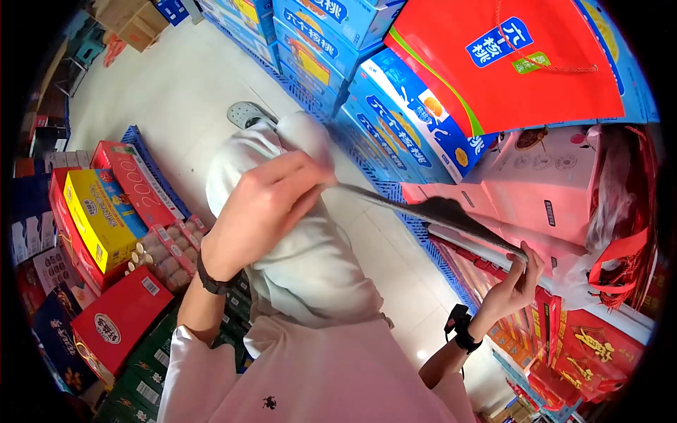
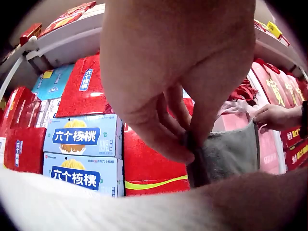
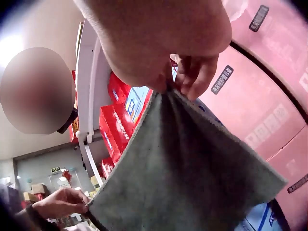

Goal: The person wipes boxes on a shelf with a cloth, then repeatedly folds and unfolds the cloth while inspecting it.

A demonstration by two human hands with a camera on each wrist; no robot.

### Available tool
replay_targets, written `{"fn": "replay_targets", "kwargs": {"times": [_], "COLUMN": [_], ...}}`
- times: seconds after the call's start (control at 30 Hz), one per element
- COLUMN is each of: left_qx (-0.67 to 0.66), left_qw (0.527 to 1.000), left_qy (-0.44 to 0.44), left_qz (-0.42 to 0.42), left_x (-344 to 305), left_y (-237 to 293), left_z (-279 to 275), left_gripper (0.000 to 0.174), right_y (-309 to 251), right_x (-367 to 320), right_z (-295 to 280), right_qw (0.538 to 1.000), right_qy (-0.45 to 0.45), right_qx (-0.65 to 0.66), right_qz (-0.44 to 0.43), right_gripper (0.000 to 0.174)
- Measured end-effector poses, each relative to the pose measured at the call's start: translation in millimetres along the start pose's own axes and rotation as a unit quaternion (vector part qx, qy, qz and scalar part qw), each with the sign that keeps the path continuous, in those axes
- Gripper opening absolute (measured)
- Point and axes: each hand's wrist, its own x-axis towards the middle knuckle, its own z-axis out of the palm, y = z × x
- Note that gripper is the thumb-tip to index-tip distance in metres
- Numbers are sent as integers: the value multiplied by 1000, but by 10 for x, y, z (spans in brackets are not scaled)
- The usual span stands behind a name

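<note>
A dark grey cloth (image 3: 183,168) is stretched between my two hands. My left hand (image 1: 264,208) pinches one end of it, over my light trousers in the head view. At the other end, beside the pink boxes, my right hand (image 1: 511,285) pinches a corner between thumb and fingers. From the head the cloth appears nearly edge-on, as a thin strip with a fold rising near its middle. In the right wrist view it hangs as a broad sheet, gathered into creases below the right hand (image 3: 192,72). The left wrist view shows part of the cloth (image 2: 231,151) below the fingers.
Stacked blue cartons (image 1: 395,130) and a large red gift bag (image 1: 451,63) stand beyond the cloth. Pink boxes (image 1: 539,187) fill the shelf at the right. On the left are red boxes (image 1: 120,321), a yellow box (image 1: 102,215) and egg packs (image 1: 169,250).
</note>
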Motion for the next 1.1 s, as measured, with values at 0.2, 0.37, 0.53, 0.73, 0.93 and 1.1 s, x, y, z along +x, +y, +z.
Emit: {"fn": "replay_targets", "kwargs": {"times": [0.2,0.37,0.53,0.73,0.93,1.1], "left_qx": [30,-16,-16,-33,-75,-41], "left_qw": [999,1000,1000,999,995,991], "left_qy": [15,11,9,26,51,116], "left_qz": [17,-17,-23,-26,-47,-45], "left_x": [-3,-19,-39,-93,-112,3], "left_y": [-40,-26,-64,-75,-53,-94], "left_z": [-8,-8,11,38,7,-117], "left_gripper": [16,15,13,13,12,10], "right_y": [52,12,75,-16,30,108], "right_x": [-22,-10,-17,3,6,49], "right_z": [-36,-37,-44,-4,1,-16], "right_qw": [999,997,997,994,993,994], "right_qy": [24,45,49,68,71,43], "right_qx": [18,29,15,28,28,48], "right_qz": [35,62,65,83,91,86], "right_gripper": [23,25,27,25,22,20]}}
